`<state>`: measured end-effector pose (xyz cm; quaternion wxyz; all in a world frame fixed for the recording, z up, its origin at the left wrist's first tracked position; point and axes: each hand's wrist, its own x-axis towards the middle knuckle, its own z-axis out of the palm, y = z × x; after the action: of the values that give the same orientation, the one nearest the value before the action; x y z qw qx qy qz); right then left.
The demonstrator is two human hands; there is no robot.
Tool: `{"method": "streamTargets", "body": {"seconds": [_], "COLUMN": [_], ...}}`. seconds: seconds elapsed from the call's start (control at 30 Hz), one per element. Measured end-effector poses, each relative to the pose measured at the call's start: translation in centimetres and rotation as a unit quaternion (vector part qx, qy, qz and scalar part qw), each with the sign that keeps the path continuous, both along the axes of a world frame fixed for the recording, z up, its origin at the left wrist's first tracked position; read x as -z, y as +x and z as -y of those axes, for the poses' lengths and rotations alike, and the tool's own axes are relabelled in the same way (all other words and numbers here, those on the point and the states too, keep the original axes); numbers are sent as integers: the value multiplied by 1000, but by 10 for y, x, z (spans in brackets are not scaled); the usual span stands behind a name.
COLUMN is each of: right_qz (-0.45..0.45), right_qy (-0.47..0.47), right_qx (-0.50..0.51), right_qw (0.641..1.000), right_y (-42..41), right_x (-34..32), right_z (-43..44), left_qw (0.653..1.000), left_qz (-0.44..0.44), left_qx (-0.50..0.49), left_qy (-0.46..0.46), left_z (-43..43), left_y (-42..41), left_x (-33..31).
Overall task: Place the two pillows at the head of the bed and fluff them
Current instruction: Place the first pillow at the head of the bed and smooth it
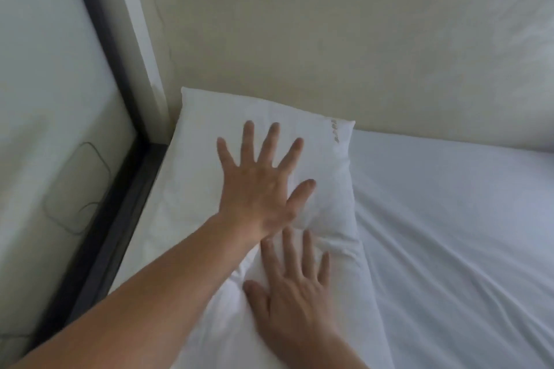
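Note:
A white pillow (198,189) lies along the left side of the bed, its far end against the beige wall. My left hand (260,186) rests flat on its far half, fingers spread wide. My right hand (296,293) presses flat on the near half, where the cover creases around the fingers. Neither hand grips the fabric. A small grey mark shows near the pillow's far right corner. Only one pillow can be made out for certain.
The white sheet (449,234) covers the bed to the right of the pillow. A dark bed frame rail (120,228) runs along the left, next to a pale panel. Something white and blurred shows at the upper right (527,39).

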<state>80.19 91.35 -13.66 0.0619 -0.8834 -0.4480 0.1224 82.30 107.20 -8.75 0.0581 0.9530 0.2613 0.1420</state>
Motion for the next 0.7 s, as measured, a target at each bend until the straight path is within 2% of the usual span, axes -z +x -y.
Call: {"method": "streamTargets", "body": {"seconds": [0.1,0.17,0.23,0.33,0.4,0.47,0.53,0.6,0.7], "right_qz": [-5,18,30,11,8,42,51,50,32], "right_qy": [-3,4,8,13,75,153,148,90,66], "right_qx": [7,11,-1,-27,-8,23,20,5,58], "right_qw": [1000,1000,1000,999,997,987,987,995,996], "right_y": [-17,-17,-17,-7,26,74,119,150,178], "right_x": [35,47,44,11,-10,-21,-18,11,64], "right_z": [0,8,19,28,12,-28,-80,-118,-131], "left_qw": [989,981,977,985,990,991,988,986,986], "left_qz": [-146,-190,-207,-172,-132,-107,-101,-92,-90], "left_qx": [28,15,20,5,-39,-74,-98,-118,-130], "left_qy": [-11,-24,-48,-31,-11,-25,-61,-74,-61], "left_z": [-7,-11,-14,-30,-52,-72,-85,-93,-100], "left_y": [27,32,31,27,28,34,39,41,49], "left_x": [60,87,84,54,38,33,52,87,129]}}
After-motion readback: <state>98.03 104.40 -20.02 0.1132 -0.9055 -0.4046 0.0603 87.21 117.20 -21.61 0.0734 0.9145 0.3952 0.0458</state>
